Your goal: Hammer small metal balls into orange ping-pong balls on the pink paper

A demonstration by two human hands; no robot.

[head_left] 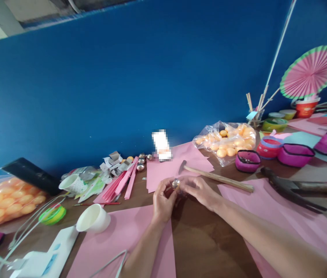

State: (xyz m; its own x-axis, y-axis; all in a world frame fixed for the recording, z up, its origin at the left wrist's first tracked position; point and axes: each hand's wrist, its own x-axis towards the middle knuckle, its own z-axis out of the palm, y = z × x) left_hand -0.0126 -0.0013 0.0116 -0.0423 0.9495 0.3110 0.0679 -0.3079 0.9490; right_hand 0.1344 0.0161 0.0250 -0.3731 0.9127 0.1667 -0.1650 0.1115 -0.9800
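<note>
A small shiny silver ball sits between my hands above the middle of the table. My left hand pinches it from the left, fingers curled round behind it. From the right, the fingers of my right hand close on the same ball, and they hide part of it. A hammer with a wooden handle lies just beyond my right hand on pink paper. Several similar shiny balls rest farther back, to the left of that paper.
At right lie a claw hammer, purple fabric pouches and a clear bag of orange balls. A white cup, pink strips, a power strip and another bag of orange balls occupy the left. Behind stands a blue wall.
</note>
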